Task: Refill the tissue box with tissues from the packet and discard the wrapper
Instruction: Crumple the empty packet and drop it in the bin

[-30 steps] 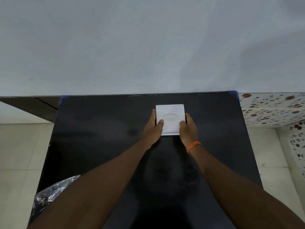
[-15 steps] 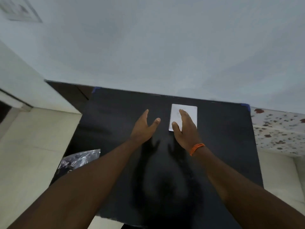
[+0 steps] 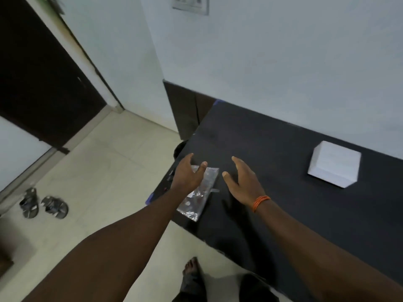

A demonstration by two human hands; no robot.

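A white tissue box (image 3: 334,164) stands on the black table (image 3: 272,149) at the right, with no hand on it. A crinkled clear plastic wrapper (image 3: 199,196) lies near the table's left front corner. My left hand (image 3: 188,174) hovers over the wrapper's far end, fingers spread and relaxed, holding nothing. My right hand (image 3: 243,180), with an orange band at the wrist, is open just right of the wrapper above the table top. Whether either hand touches the wrapper I cannot tell.
The table's left edge drops to a pale tiled floor. A pair of sandals (image 3: 42,203) lies on the floor at the left. A dark door (image 3: 39,68) and a white wall stand beyond. My bare foot (image 3: 192,267) shows below the table edge.
Both hands left the tissue box and moved left toward the wrapper. My head turned left, so the box now sits at the right of the view.
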